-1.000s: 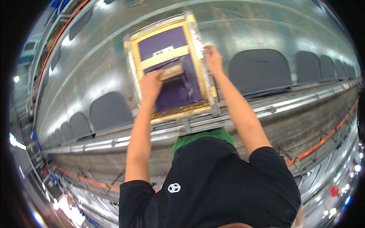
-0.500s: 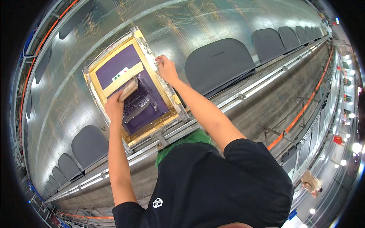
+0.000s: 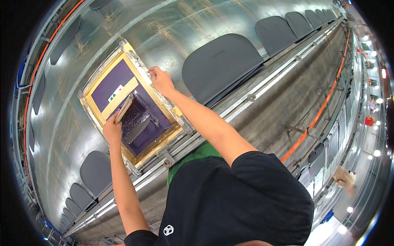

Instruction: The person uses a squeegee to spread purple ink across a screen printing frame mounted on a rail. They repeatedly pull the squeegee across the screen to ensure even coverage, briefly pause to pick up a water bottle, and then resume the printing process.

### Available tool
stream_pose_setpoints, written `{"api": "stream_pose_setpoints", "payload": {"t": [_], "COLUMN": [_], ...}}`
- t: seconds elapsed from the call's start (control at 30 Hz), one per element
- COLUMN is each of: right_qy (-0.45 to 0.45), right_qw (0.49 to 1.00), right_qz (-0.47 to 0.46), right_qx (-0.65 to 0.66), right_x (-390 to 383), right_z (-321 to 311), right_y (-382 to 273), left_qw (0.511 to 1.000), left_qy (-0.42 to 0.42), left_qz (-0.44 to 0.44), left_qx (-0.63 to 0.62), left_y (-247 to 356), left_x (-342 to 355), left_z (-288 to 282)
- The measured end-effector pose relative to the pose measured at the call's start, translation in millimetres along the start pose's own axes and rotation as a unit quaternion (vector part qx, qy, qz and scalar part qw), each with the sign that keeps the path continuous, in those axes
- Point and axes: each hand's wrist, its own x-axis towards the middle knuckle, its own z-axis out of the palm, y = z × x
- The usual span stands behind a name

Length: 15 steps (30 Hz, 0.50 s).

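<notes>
By the surface's (image 3: 69, 135) near edge, our left grip (image 3: 111, 129) clasps the squeegee (image 3: 125, 107), likely for control; right grip (image 3: 161, 82) unclear.

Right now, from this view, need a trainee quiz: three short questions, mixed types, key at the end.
1. Which hand holds the flat, wooden-handled squeegee?
2. True or false: a yellow strip crosses the purple mesh screen inside the rectangular, yellow-bordered frame.
3. Where is the right hand?
a) On a dark grey rounded panel
b) At the frame's edge
c) On the squeegee's handle

Key:
1. The left hand.
2. True.
3. b.
</notes>
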Motion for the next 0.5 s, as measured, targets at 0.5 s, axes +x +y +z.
{"api": "stream_pose_setpoints", "payload": {"t": [0.5], "right_qy": [-0.044], "right_qw": [0.989], "right_qz": [-0.104], "right_qx": [-0.093], "right_x": [23.8], "right_z": [-1.9], "right_y": [-14.2], "left_qw": [0.986], "left_qy": [0.086], "left_qz": [0.136], "left_qx": [-0.043], "left_y": [-15.1], "left_x": [-176.5], "left_z": [57.5]}}
